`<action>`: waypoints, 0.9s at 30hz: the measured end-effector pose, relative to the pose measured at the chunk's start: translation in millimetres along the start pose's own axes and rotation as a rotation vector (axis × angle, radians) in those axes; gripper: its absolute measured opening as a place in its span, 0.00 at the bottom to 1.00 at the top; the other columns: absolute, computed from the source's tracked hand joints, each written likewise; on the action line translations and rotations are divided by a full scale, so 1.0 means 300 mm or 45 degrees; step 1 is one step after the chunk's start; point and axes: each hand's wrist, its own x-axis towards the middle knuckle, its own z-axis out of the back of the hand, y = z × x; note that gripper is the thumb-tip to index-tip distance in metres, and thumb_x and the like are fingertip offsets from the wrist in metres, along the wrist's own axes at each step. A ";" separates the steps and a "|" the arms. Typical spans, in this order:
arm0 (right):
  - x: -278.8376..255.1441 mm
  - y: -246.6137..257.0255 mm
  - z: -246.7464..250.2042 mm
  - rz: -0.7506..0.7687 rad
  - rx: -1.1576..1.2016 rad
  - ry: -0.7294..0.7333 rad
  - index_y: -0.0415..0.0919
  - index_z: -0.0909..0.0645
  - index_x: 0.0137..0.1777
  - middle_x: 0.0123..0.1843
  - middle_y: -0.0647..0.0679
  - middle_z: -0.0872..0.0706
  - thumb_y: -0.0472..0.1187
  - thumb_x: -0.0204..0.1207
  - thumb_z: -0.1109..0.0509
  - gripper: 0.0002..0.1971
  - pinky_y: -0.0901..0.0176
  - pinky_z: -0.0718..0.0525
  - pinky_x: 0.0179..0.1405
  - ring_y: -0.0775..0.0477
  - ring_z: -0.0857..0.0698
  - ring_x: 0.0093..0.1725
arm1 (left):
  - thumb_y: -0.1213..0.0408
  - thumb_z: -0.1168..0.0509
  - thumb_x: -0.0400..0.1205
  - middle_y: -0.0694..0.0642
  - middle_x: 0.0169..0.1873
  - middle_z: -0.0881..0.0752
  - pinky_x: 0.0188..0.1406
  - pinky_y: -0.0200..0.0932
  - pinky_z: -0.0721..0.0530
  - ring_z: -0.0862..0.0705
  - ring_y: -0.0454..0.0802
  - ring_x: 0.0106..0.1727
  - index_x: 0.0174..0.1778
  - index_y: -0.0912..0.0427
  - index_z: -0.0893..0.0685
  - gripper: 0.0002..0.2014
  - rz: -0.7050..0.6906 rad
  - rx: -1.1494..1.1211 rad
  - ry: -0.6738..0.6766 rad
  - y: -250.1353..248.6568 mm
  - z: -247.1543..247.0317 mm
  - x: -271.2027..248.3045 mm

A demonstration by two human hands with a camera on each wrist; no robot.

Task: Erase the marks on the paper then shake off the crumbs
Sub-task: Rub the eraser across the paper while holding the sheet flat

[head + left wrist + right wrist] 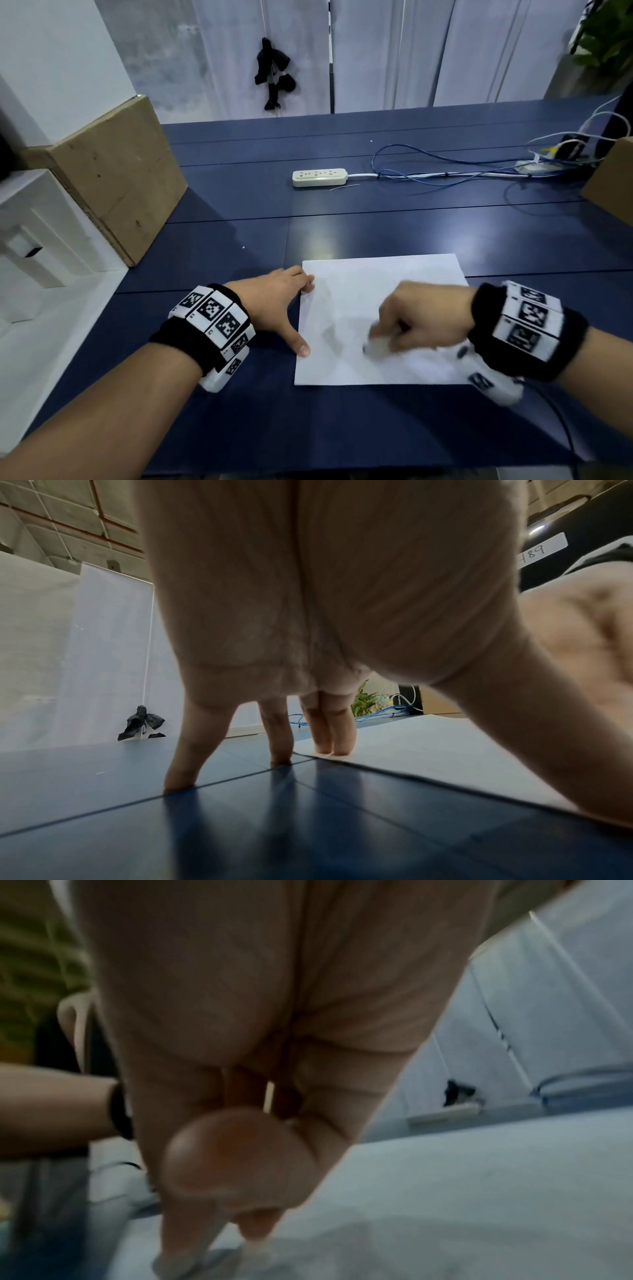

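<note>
A white sheet of paper (407, 284) lies on the dark blue table (239, 205), with faint grey smudges (330, 334) near its left side. My left hand (274, 294) lies spread flat at the sheet's left edge, thumb and two fingertips (329, 746) pressing the paper (445, 748). My right hand (421, 322) is blurred over the lower middle of the sheet, its fingers curled round a small white eraser (375, 347) that touches the paper. In the right wrist view the thumb (232, 1153) and fingers pinch down onto the paper (479, 1191).
A white power strip (319, 176) with blue and white cables (445, 171) lies further back. A cardboard box (113, 178) stands at the left, another (609, 185) at the right edge. White curtains hang behind the table.
</note>
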 end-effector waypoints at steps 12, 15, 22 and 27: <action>0.018 -0.015 0.023 -0.073 0.029 0.031 0.57 0.12 0.46 0.36 0.49 0.14 0.57 0.75 0.30 0.08 0.69 0.22 0.34 0.51 0.20 0.33 | 0.37 0.17 0.59 0.33 0.61 0.37 0.76 0.41 0.32 0.34 0.41 0.73 0.78 0.52 0.34 0.55 -0.003 -0.006 -0.012 -0.004 0.004 -0.007; 0.000 0.016 -0.015 0.022 0.053 0.162 0.61 0.14 0.58 0.39 0.55 0.12 0.52 0.75 0.27 0.12 0.73 0.22 0.38 0.58 0.18 0.37 | 0.36 0.17 0.58 0.33 0.58 0.37 0.73 0.38 0.32 0.34 0.40 0.70 0.77 0.52 0.34 0.54 -0.014 0.005 -0.007 -0.004 0.003 -0.001; 0.078 -0.091 0.040 -0.121 -0.156 -0.276 0.48 0.15 0.43 0.25 0.52 0.23 0.64 0.71 0.42 0.22 0.58 0.27 0.34 0.50 0.29 0.29 | 0.37 0.17 0.59 0.33 0.59 0.38 0.74 0.39 0.32 0.34 0.39 0.69 0.78 0.52 0.34 0.55 -0.008 0.003 0.001 -0.007 0.004 -0.005; -0.014 0.025 -0.020 0.109 -0.031 0.060 0.53 0.14 0.56 0.37 0.50 0.15 0.66 0.77 0.40 0.22 0.69 0.24 0.39 0.53 0.21 0.38 | 0.36 0.17 0.58 0.33 0.61 0.38 0.78 0.42 0.33 0.34 0.42 0.75 0.79 0.53 0.34 0.56 -0.005 -0.001 0.003 -0.004 0.005 -0.001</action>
